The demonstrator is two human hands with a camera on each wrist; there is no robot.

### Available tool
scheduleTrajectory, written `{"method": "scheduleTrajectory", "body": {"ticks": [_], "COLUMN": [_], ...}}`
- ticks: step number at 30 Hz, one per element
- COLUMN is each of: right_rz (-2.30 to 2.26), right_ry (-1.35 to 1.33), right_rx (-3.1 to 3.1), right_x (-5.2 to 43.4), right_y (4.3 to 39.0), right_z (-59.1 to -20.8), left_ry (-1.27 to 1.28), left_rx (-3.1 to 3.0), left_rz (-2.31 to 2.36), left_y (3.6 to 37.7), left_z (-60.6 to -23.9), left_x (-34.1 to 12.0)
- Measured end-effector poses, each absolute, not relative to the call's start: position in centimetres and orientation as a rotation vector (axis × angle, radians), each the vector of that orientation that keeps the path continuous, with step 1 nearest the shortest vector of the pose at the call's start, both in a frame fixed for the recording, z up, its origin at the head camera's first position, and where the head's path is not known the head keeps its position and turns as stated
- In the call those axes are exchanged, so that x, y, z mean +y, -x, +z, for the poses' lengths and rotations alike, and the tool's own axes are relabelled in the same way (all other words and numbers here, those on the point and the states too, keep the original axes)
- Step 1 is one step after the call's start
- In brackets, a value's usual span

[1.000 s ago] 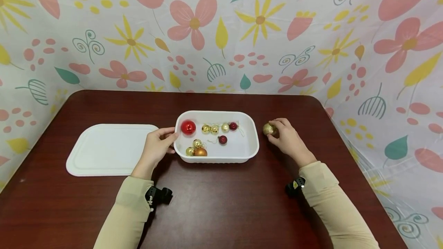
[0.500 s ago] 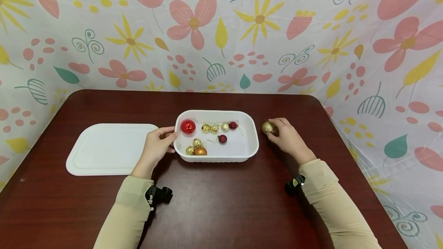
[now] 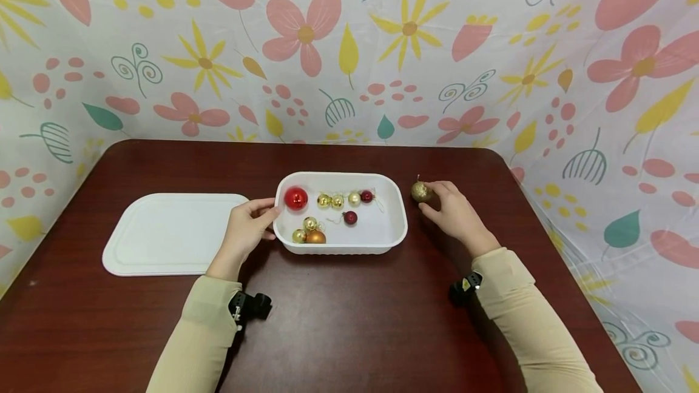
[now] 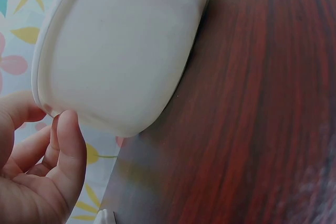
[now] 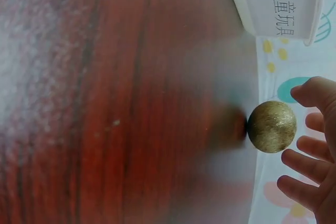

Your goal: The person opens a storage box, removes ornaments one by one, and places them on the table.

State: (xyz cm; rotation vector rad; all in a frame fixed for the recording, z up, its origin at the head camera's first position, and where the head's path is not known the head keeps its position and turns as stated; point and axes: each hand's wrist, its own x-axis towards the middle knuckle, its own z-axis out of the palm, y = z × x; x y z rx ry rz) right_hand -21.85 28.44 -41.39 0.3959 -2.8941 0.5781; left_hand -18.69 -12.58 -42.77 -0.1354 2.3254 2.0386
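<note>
A white plastic tub (image 3: 338, 250) stands mid-table and holds several small baubles, among them a shiny red ball (image 3: 295, 198) and an orange one (image 3: 315, 238). My left hand (image 3: 269, 218) grips the tub's left end, thumb on the rim; the left wrist view shows the thumb of that hand (image 4: 50, 145) against the tub's wall (image 4: 121, 61). To the right of the tub, my right hand (image 3: 431, 200) pinches a gold glitter ball (image 3: 421, 191) in its fingertips. In the right wrist view the gold ball (image 5: 271, 126) sits between thumb and fingers of the right hand (image 5: 310, 140), a little above the table.
A flat white lid (image 3: 172, 233) lies on the dark red wooden table (image 3: 349, 320), left of the tub. Flower-printed cloth (image 3: 349, 47) walls in the back and both sides. A printed label (image 5: 281, 3) shows on the tub's end wall.
My right hand has raised the gold glitter ball slightly up and away from the table beside the tub. The left hand and the tub have stayed where they were.
</note>
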Motion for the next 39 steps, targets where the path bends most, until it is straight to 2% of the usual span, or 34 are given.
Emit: {"method": "scheduleTrajectory", "body": {"ticks": [20,39], "right_rz": [0.605,0.676], "right_ry": [-0.443,-0.600], "right_rx": [-2.849,-2.780], "right_x": [27.8,23.8], "right_y": [21.5,20.1], "right_z": [-40.2,-38.2], "left_ry": [0.139,0.172], "left_rx": [2.303,2.238], "left_rz": [2.048,2.069], "left_y": [18.7,18.7], "left_z": [-42.7,-42.7], "left_x": [-12.5,-12.6]}}
